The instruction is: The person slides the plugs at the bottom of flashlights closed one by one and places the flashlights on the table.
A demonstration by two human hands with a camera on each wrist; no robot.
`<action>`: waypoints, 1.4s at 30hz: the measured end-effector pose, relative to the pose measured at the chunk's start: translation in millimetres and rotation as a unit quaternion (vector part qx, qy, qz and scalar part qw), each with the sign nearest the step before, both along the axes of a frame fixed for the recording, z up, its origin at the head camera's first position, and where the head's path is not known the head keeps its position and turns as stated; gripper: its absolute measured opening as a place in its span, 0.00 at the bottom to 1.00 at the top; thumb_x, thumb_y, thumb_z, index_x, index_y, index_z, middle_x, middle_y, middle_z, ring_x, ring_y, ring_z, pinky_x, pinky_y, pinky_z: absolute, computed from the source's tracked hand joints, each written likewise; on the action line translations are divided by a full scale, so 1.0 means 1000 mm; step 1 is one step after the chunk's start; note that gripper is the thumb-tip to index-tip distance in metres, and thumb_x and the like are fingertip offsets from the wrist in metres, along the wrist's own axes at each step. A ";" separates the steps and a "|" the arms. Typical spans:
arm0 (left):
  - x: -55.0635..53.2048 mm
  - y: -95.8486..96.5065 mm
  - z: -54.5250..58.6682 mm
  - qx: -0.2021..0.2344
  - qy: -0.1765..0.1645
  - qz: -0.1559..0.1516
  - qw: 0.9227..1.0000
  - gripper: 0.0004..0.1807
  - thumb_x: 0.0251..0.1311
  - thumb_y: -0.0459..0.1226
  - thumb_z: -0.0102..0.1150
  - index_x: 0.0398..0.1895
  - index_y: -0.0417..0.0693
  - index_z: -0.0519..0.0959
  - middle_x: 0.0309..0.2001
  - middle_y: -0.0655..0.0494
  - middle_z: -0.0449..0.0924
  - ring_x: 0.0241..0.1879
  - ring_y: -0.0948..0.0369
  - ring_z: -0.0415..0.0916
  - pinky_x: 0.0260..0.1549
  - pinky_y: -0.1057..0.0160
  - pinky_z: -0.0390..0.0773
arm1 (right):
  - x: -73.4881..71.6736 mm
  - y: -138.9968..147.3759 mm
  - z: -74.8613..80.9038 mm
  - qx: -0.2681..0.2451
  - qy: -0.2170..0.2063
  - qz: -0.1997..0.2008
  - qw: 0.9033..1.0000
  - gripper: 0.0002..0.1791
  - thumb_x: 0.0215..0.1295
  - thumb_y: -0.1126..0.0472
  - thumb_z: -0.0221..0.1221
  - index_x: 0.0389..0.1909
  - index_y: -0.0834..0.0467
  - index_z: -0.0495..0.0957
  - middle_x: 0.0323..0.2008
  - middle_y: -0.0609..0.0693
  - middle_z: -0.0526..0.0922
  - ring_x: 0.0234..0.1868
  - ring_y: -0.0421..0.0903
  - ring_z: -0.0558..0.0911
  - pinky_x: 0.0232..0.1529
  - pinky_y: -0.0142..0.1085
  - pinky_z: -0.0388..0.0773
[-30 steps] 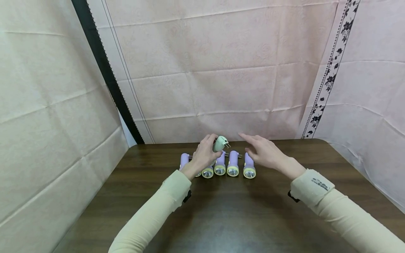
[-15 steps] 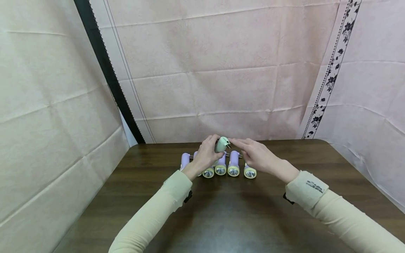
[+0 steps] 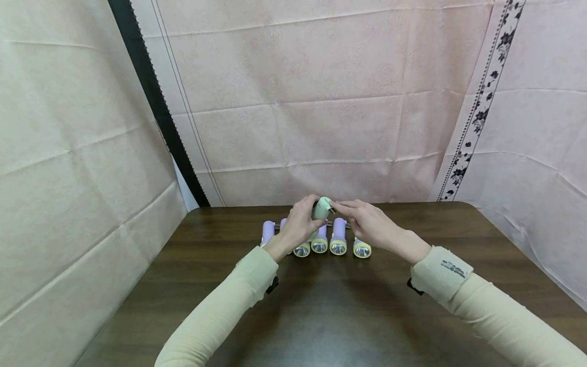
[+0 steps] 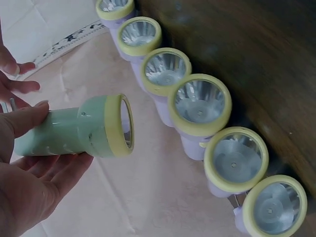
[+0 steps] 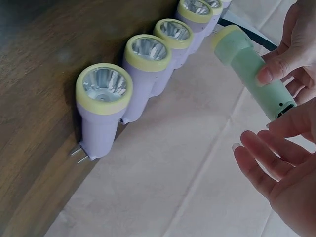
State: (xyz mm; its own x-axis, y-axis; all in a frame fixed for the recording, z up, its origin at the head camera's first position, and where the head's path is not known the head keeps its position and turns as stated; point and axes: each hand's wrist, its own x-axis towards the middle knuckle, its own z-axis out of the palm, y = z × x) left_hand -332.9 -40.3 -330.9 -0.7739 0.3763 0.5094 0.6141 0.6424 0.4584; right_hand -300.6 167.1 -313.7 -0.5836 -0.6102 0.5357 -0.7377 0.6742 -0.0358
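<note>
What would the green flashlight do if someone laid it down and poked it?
The green flashlight might roll in a curve, since its head looks wider than its body. It would probably feel stiff, because the left hand grips it and no dent shows. It could be a bit slippery, as its sides look smooth and shiny.

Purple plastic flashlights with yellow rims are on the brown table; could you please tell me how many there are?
6, in a diagonal row in the left wrist view: first purple flashlight at top, then second, third, fourth, fifth, and sixth at bottom right; none seems fully hidden.
</note>
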 end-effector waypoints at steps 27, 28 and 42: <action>0.012 0.002 0.012 0.030 -0.023 -0.004 0.999 0.25 0.51 0.33 0.71 0.53 0.40 0.74 0.47 0.46 0.83 0.43 0.54 0.81 0.42 0.59 0.81 | 0.005 -0.011 0.015 -0.023 -0.005 -0.010 1.000 0.35 0.50 0.79 0.50 0.62 0.58 0.73 0.51 0.56 0.81 0.39 0.46 0.78 0.33 0.34 0.70; 0.012 0.002 0.011 0.028 -0.026 -0.005 0.999 0.25 0.51 0.33 0.71 0.53 0.40 0.74 0.47 0.46 0.82 0.43 0.54 0.81 0.42 0.59 0.81 | 0.005 -0.011 0.014 -0.024 -0.005 -0.010 1.000 0.35 0.50 0.79 0.50 0.62 0.58 0.73 0.50 0.56 0.81 0.39 0.46 0.78 0.32 0.34 0.70; 0.013 0.000 0.007 0.009 -0.040 0.004 0.999 0.24 0.51 0.36 0.71 0.51 0.42 0.74 0.44 0.48 0.82 0.40 0.55 0.80 0.38 0.59 0.79 | -0.002 -0.017 0.007 -0.038 -0.032 -0.023 0.998 0.36 0.48 0.78 0.50 0.62 0.56 0.74 0.47 0.54 0.81 0.29 0.44 0.71 0.25 0.30 0.63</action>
State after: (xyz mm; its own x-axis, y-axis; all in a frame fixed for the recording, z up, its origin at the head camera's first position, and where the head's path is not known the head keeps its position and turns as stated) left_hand -319.9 -40.6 -323.5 -0.8152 0.3622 0.4519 0.5702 0.6384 0.5170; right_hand -302.7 149.9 -306.7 -0.6444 -0.5404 0.5411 -0.7006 0.7008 -0.1345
